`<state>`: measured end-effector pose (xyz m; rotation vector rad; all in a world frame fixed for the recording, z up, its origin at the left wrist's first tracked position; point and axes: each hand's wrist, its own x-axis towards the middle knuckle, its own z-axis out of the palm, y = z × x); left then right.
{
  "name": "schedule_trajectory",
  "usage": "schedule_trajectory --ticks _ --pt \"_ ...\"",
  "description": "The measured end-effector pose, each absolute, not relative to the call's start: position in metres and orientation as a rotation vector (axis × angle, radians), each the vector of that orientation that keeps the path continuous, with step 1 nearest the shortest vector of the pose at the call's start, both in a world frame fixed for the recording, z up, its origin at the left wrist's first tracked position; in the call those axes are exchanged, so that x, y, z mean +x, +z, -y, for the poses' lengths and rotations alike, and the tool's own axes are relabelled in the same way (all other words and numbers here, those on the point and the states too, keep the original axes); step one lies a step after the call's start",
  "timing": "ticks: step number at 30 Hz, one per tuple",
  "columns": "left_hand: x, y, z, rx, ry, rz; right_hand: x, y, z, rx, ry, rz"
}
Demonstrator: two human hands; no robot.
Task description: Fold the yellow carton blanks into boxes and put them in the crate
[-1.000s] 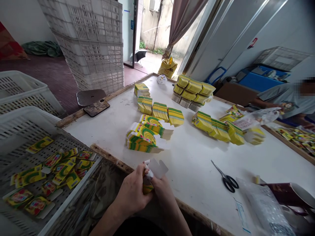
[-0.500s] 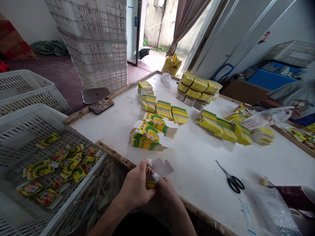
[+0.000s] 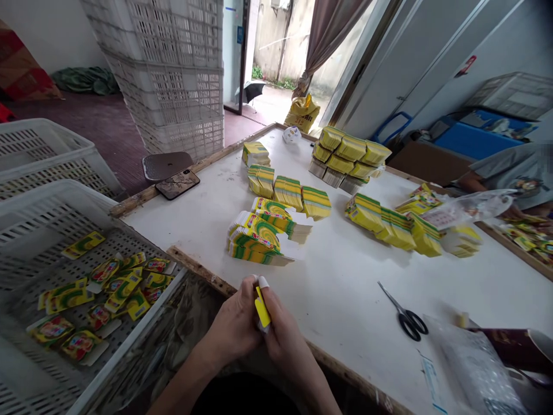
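Observation:
Both hands meet at the near edge of the white table [image 3: 345, 300]. Between them is a small yellow carton [image 3: 261, 311], mostly covered by fingers. My left hand [image 3: 237, 323] is closed around its left side. My right hand [image 3: 281, 325] grips the other side, its thumb, with a white covering on the tip, along the top. Just beyond the hands stand stacks of flat yellow-and-green cartons [image 3: 259, 239]. Down to the left, a white plastic crate [image 3: 26, 259] holds several loose yellow cartons [image 3: 123, 291].
Black-handled scissors [image 3: 410, 324] and bubble wrap [image 3: 484, 363] lie at the right. A phone [image 3: 178, 184] rests by the left edge. More carton bundles [image 3: 391, 225] stand farther back. Another person's arm [image 3: 473, 181] is at the far right. Crates [image 3: 173, 75] tower beyond the table.
The carton's pale flaps, spread out before, no longer show; a yellow face is now visible between the hands. My right hand has moved up and closer to the left.

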<state>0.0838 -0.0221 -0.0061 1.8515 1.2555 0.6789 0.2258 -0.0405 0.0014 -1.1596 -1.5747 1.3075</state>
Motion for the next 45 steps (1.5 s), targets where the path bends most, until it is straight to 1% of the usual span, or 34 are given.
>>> schedule_trajectory --ticks 6,12,15,19,26,30,35,38,41,45 --pt "0.073 -0.005 0.026 1.965 0.758 -1.458 0.234 -0.010 0.031 -1.288 1.145 1.244" --pt "0.056 0.010 0.020 1.947 0.834 -1.405 0.247 -0.010 0.029 -1.175 1.076 1.749" --pt "0.051 0.011 0.018 1.976 0.827 -1.412 0.252 0.000 0.025 -1.177 1.079 1.813" --pt "0.049 0.011 0.017 2.001 0.803 -1.401 0.260 0.014 0.016 -1.078 1.105 1.888" --pt "0.050 0.005 0.017 2.010 0.867 -1.504 0.249 0.003 0.016 -1.135 1.021 1.866" --pt "0.046 0.004 0.015 1.951 0.814 -1.554 0.247 0.006 0.014 -1.132 1.003 1.897" --pt "0.042 0.006 0.013 1.949 0.754 -1.509 0.257 0.014 0.009 -1.089 0.992 2.018" --pt "0.044 0.008 0.013 1.949 0.745 -1.488 0.259 0.010 0.012 -1.104 1.011 1.990" --pt "0.046 0.009 0.013 1.999 0.784 -1.460 0.254 0.004 0.019 -1.137 1.048 1.897" --pt "0.047 0.004 0.014 2.032 0.871 -1.470 0.242 0.002 0.023 -1.175 1.064 1.928"
